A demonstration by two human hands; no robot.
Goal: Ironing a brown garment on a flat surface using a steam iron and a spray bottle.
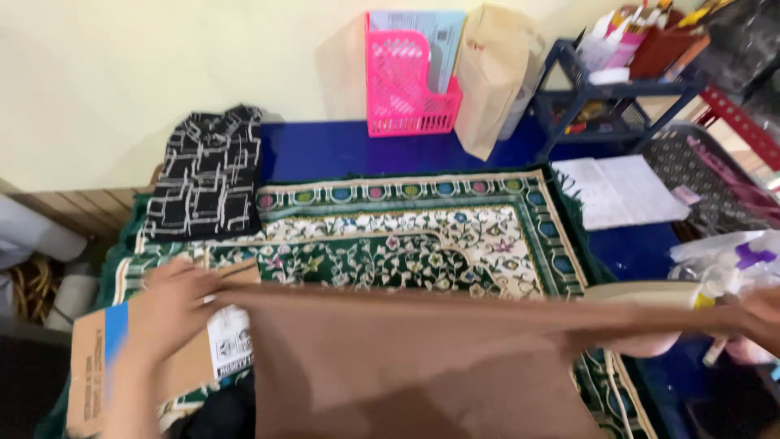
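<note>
1. The left hand (175, 305), at lower left of the frame, pinches one end of a brown cloth (414, 366); the right hand (760, 317), at the right edge, grips the other end, though blur hides its fingers.
2. The cloth's top edge runs left to right across the lower frame, pulled taut between both hands, hanging below.
3. A cardboard box (97, 366) lies under the left hand.
4. Behind the cloth lies a green patterned rug (422, 236), with a folded black-and-white garment (207, 175) at upper left and a pink file rack (406, 77) beyond.
</note>
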